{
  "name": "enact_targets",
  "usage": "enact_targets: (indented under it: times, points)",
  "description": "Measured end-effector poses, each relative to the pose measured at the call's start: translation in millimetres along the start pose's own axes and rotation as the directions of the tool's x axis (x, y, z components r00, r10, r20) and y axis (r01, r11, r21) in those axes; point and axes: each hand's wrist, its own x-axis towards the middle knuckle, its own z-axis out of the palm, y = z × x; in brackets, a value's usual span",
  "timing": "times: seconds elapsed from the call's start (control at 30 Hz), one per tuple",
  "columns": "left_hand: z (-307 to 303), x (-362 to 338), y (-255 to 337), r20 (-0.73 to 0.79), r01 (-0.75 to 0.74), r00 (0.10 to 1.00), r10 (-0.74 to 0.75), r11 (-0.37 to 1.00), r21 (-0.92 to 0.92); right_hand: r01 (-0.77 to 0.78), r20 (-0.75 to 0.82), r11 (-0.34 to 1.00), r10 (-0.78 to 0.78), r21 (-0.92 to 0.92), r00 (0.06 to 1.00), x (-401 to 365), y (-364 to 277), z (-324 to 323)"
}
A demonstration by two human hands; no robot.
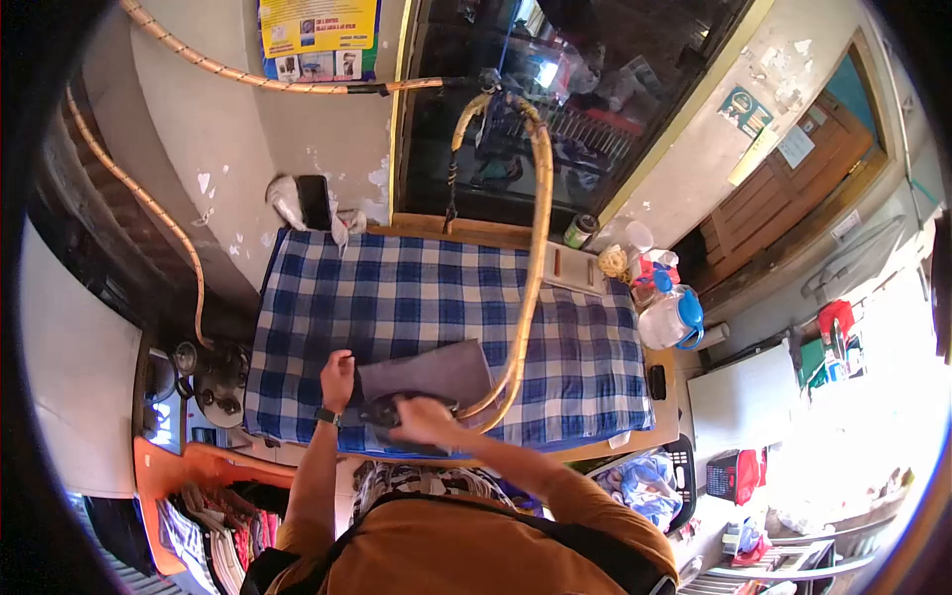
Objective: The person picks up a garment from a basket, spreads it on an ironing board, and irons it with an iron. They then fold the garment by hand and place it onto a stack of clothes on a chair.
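Observation:
My right hand (421,422) is closed around the handle of a dark clothes iron (382,410), which rests on the near end of a folded dark grey garment (436,371). The hand and forearm hide much of the iron. To the left of the garment, my left hand (337,379) is close over the blue checked cloth (347,283), its fingers loosely extended and holding nothing visible. A dark watch (327,416) is on that wrist. The tan wrapped hose (540,198) curves down from above to the iron, passing the garment's right side.
Along the table's right end stand a clear jug with a blue lid (672,319) and a small dark object (656,382). A phone (314,202) leans at the back left. An orange chair (159,476) with clothes and a black laundry basket (682,481) flank me.

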Motion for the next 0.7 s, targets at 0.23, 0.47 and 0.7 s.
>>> enact_targets:
  times: [0.23,0.47,0.7]
  points:
    - [-32.3,-9.2,37.9,-0.37,-0.005,0.928,-0.036,0.994,-0.108,-0.194,-0.213,0.975,0.213,0.11,0.953,20.8,27.3,-19.9]
    - [-21.9,-107.3,16.4,-0.139,0.201,0.971,-0.195,0.979,0.03,-0.457,-0.327,0.797,0.587,0.395,0.741,-6.1,189.6,-87.8]
    - [0.2,-161.7,22.0,-0.016,0.223,0.975,-0.222,0.972,0.077,-0.562,-0.872,0.816,0.171,-0.136,0.459,-53.7,212.0,-111.6]
